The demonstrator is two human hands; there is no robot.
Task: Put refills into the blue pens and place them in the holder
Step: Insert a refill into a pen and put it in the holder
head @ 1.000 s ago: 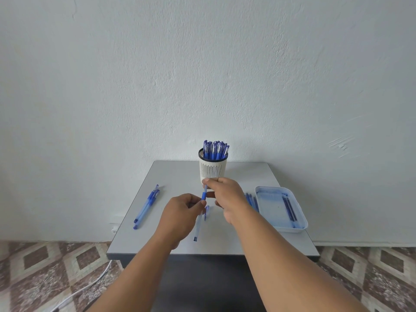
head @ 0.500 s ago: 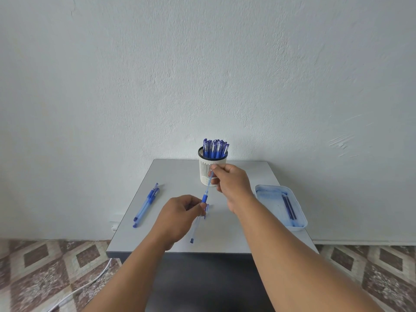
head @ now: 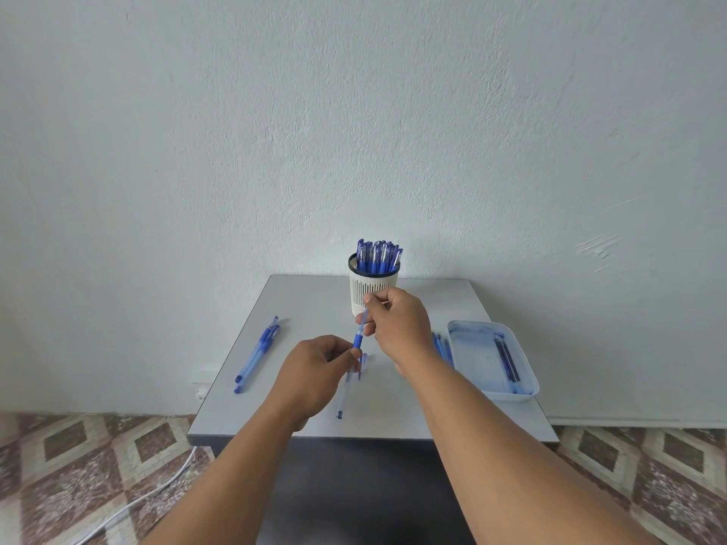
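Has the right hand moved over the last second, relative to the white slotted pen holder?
Yes. The right hand has risen away from the left hand, and its fingertips now overlap the white slotted pen holder instead of sitting below it.

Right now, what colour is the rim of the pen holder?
Black, around a white slotted holder; the rim shows best in the head view.

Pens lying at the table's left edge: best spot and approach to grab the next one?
Judging by their pose, pinch mid-barrel from above with the left hand. The loose pens lie flat, side by side, running diagonally toward the wall, so fingers should close across the slim barrel, from the outer, free side; the blue grip end lies farther away.
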